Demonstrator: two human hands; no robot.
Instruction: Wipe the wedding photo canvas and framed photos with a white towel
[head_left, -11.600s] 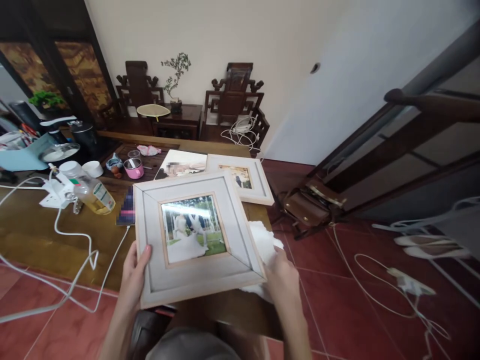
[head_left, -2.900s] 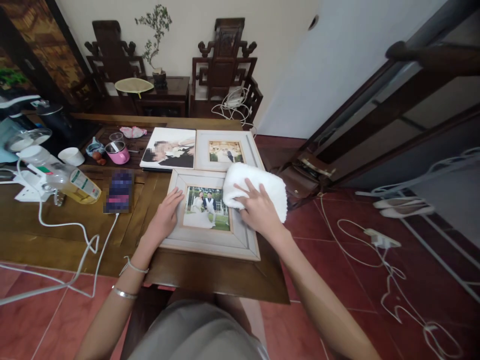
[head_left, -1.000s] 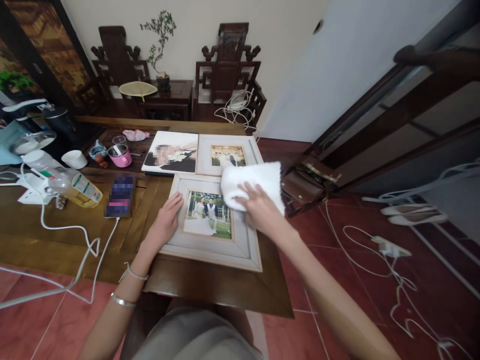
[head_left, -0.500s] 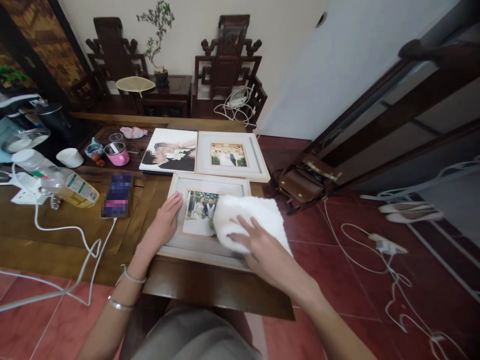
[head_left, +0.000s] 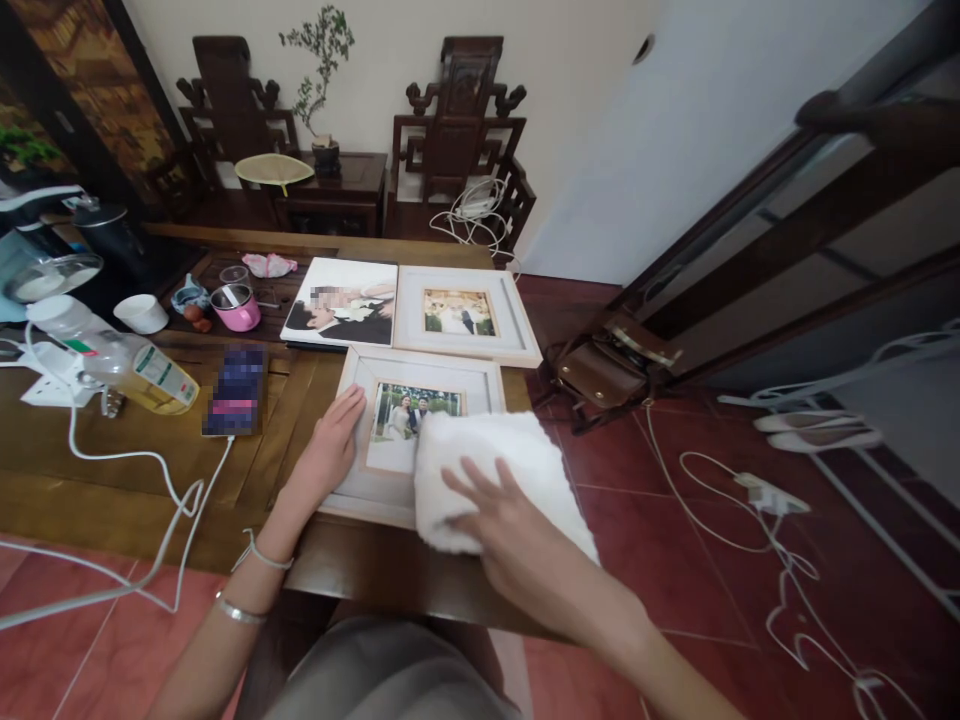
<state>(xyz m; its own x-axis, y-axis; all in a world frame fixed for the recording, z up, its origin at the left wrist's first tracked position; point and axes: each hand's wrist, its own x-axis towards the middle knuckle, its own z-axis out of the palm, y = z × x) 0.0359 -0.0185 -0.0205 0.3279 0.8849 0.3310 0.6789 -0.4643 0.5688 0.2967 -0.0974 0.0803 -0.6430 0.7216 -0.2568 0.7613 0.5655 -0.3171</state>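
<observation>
A light-wood picture frame (head_left: 382, 510) with a photo of two people lies flat at the table's front right. My left hand (head_left: 336, 440) holds its left border, with the fingers together over the edge. Under my right hand (head_left: 506, 515) is a white fluffy cloth (head_left: 536, 455), pressed on the frame's lower right part. The fingers of that hand are partly spread on the cloth, which hides the photo's lower right corner and hangs past the frame's right side.
Behind lie a second frame (head_left: 517, 325) and a photo panel (head_left: 330, 275). To the left are a phone (head_left: 236, 390) on a charging cable, an oil-coloured bottle (head_left: 154, 370), a pink mug (head_left: 238, 312) and a white cup (head_left: 141, 314). A brown bag (head_left: 600, 375) is right of the table.
My right hand has moved the cloth toward me and slightly left across the frame, uncovering more of the photo's upper right. My left hand stays on the border.
</observation>
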